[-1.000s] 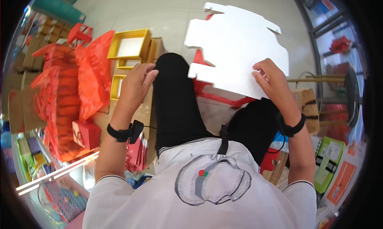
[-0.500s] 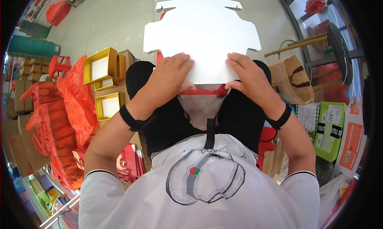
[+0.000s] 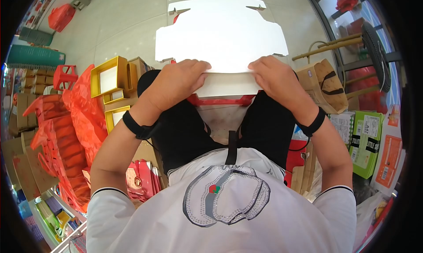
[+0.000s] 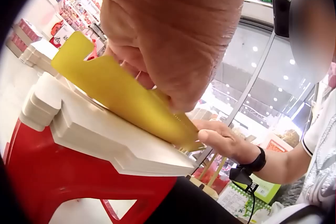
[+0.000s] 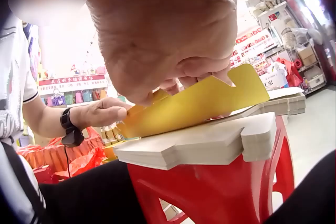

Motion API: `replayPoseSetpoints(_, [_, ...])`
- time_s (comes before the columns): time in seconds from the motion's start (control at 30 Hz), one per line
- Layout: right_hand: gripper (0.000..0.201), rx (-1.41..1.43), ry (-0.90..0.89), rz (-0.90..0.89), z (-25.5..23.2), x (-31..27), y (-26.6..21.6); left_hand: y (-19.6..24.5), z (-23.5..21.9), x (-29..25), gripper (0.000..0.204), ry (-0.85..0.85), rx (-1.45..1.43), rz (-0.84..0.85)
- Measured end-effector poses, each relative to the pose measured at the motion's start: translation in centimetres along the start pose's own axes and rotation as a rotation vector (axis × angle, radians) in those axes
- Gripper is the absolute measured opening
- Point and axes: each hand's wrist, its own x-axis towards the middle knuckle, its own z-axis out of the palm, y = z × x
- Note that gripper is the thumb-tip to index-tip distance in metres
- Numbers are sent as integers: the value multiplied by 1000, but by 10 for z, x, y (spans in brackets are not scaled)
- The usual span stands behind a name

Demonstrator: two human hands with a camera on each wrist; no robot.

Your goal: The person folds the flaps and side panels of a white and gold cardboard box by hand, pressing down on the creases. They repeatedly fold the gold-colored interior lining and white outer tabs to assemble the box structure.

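White on its upper face and yellow underneath, the flat die-cut cardboard box blank sits between my two hands, lifted at its near edge above the stack of white cardboard blanks that rests on the red plastic stool directly below both palms. My left hand grips the near-left edge with fingers curled over the top and tucked under the yellow face; my right hand grips the near-right edge in the same manner. The near flap appears bent downward along a crease between the hands. Risk one, in my judgement: uneven pressure between the hands would run the fold off the scored line, leaving a skewed wall. Risk two: the tucked fingers could catch the next blank in the stack, dragging it toward my knees or off the stool. Risk three: the far half of the blank hangs unsupported beyond the hands, so a hard press could buckle it. Yellow-rimmed box trays stand on the floor outboard of the left hand, well apart.
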Motion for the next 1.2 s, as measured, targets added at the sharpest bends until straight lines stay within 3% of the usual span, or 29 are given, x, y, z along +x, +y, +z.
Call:
replayPoseSetpoints(0.17, [18,153,-75,112,-1,22,25,-23,0,19,14,31,-79,-8])
replayPoseSetpoints(0.2, [18,177,-94,126,-1,25,27,-25,0,25,16,-26,-125,-91])
replayPoseSetpoints(0.3, [23,194,-154,165,-7,31,25,-39,5,33,19,-27,-182,-52])
replayPoseSetpoints(0.5, [27,158,-242,219,-3,43,35,-39,-4,48,25,-190,-194,-220])
replayPoseSetpoints(1.0, [36,133,-396,283,-2,65,45,-49,-2,66,25,-221,-68,-108])
replayPoseSetpoints(1.2, [36,50,-423,262,0,68,42,-43,4,67,24,-220,-4,-156])
